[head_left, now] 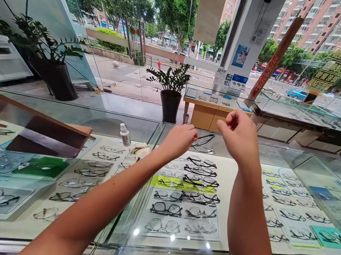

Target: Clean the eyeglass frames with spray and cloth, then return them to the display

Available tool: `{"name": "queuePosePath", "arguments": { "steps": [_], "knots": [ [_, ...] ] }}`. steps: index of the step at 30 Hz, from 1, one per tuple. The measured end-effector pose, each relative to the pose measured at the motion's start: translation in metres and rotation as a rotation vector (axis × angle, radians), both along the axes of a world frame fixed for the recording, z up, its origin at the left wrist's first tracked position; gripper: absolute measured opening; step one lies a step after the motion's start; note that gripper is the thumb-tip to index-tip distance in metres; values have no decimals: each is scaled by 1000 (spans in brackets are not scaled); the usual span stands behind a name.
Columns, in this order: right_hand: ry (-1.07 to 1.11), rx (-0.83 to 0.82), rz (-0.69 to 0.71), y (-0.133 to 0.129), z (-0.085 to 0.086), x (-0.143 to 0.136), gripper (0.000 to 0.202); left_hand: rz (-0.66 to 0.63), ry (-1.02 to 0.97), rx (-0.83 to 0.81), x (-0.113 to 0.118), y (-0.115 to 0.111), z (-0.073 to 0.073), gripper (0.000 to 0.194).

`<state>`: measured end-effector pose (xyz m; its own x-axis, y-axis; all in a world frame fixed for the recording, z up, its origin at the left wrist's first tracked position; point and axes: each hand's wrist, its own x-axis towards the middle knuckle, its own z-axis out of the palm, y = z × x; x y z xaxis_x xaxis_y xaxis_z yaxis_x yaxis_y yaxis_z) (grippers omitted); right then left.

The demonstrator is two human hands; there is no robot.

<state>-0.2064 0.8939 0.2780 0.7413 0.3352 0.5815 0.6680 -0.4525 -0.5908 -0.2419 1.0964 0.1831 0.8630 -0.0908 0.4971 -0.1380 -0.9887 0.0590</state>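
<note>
My left hand [178, 141] reaches out over the glass counter, its fingers closed on a dark-framed pair of eyeglasses [203, 141]. The frame points to the right from the fingertips, and part of it is hidden by the hand. To the right and slightly higher, my right hand [241, 135] is raised with loosely curled fingers and the thumb apart. Nothing shows in it, and it does not touch the eyeglasses. Under the glass, below both hands, rows of display eyeglasses [166, 209] lie on light and yellow-green sheets.
A small white bottle [125, 136] and a crumpled cloth [140, 150] stand left of my forearm. Brown wooden trays [49, 136] lean at the left. Potted plants [170, 101] and a low display cabinet [205, 115] stand beyond the glass counter [126, 241], before the windows.
</note>
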Motion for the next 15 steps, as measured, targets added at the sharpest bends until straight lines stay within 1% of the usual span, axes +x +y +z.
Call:
{"name": "queuePosePath", "arguments": {
  "steps": [1,3,5,10,12,15],
  "knots": [
    [-19,8,44,-2,1,-1,11,5,28,46,6,-1,-8,19],
    [-58,-2,134,-6,3,-2,14,-2,76,100,17,-4,-21,19],
    [-94,-14,190,-11,5,-5,15,-23,113,135,29,-9,-32,19],
    [-150,69,220,-29,11,-10,11,-70,232,204,60,-22,-52,23],
    [-137,97,229,-35,12,-11,10,-82,265,192,71,-26,-59,24],
    [-105,108,254,-42,14,-12,14,-93,282,146,81,-29,-69,23]
  ]
}}
